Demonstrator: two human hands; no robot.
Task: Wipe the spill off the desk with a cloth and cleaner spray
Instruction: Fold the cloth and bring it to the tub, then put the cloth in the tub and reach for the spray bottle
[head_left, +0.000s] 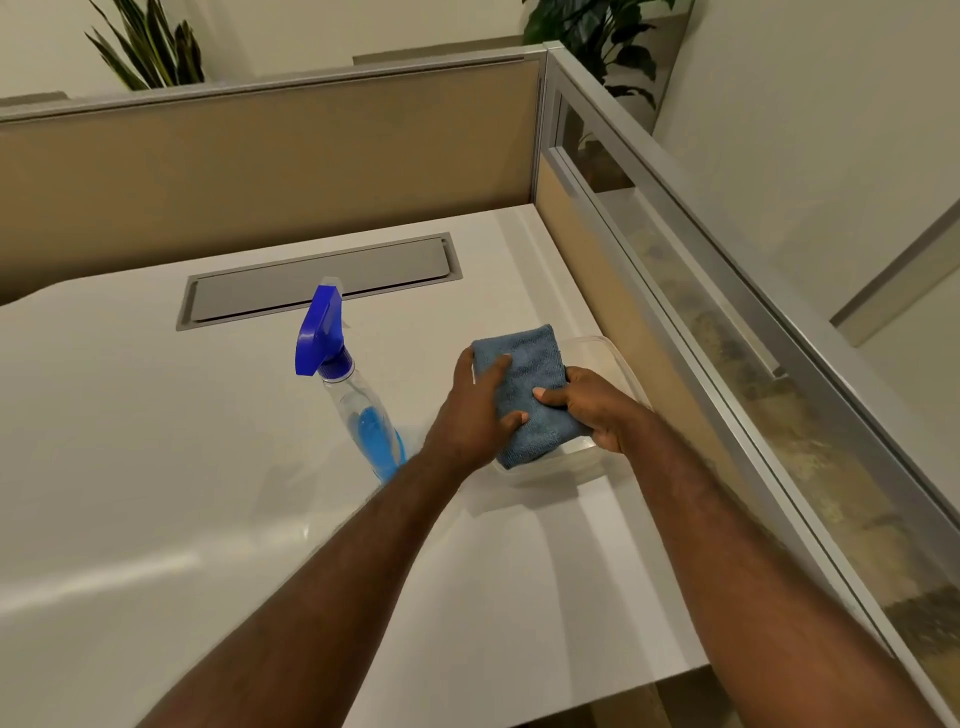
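Head view, contents listed by size for you. Item one: white desk (156, 441), its surface running from the lower left to a near edge at the lower right; you have broad bare room across the whole left half and in the strip between your forearms. Item two: partition walls, a tan panel (270, 171) closing the far edge and a glazed panel with metal rails (727, 332) closing the right edge, so the desk's far-right corner is boxed in on two sides. Item three: grey cable hatch (322, 280) set flush into the desk near the far edge, lying behind the bottle. Item four: clear plastic container (618, 374) standing on the desk close to the right-hand partition, its rim showing around and under the cloth. Item five: spray bottle (358, 410), clear body with blue liquid and a blue trigger head, upright on the desk just left of your left hand and not touching it. Item six: blue cloth (530, 395), folded, held over the container between both of your hands. Item seven: your left hand (478, 415) is clasped on the cloth's left edge, fingers over the top. Item eight: your right hand (597, 410) pinches the cloth's right edge, thumb on top.
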